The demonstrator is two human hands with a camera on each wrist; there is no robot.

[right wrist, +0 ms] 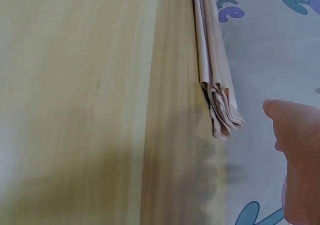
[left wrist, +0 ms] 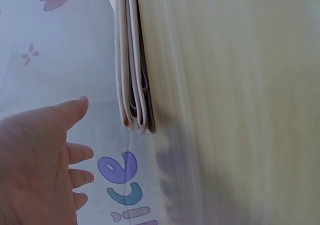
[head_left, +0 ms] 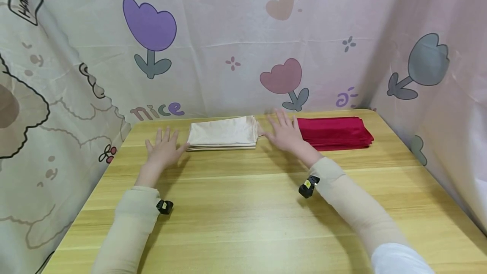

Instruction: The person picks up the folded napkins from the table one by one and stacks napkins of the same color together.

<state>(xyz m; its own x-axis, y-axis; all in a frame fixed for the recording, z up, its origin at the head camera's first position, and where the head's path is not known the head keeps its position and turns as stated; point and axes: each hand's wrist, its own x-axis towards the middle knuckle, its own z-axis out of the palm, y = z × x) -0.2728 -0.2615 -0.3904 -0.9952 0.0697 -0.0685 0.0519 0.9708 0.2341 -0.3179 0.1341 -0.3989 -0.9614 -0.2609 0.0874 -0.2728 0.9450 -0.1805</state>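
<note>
A folded cream cloth lies near the table's back edge, its stacked layers showing along the front. My left hand is held just off its left end, fingers spread and thumb toward the cloth. At the other end my right hand hovers with fingers spread, between the cream cloth and a folded red cloth; it overlaps the red cloth's left edge in the head view. Both wrist views show a gap between thumb and the cream cloth's folded end. Neither hand holds anything.
The wooden table stretches toward me from the two cloths. A printed curtain with tulips and lettering hangs right behind the back edge and along both sides. Small black cameras sit on both wrists.
</note>
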